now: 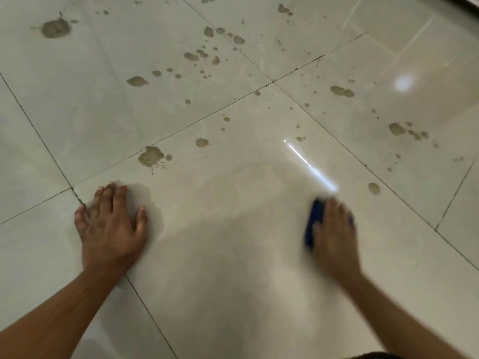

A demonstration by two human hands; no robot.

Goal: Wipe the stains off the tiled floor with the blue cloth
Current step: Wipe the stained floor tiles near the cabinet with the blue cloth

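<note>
The pale tiled floor [233, 229] fills the view. Brown stains dot it: a large splat [150, 156] just beyond my left hand, a single spot [374, 188] to the right of my right hand, and several more further away. My left hand [111, 224] rests flat on the tile with fingers spread. My right hand [333, 234], blurred by motion, presses flat on the blue cloth [313, 224], which shows at the hand's left side; most of the cloth is hidden under the palm.
Dark grout lines [272, 82] cross the floor diagonally. A big brown blotch [55, 28] lies at the far left, and a cluster of spots [405, 130] at the right. Bright light reflects off the tile [311, 167]. The tile between my hands looks stain-free.
</note>
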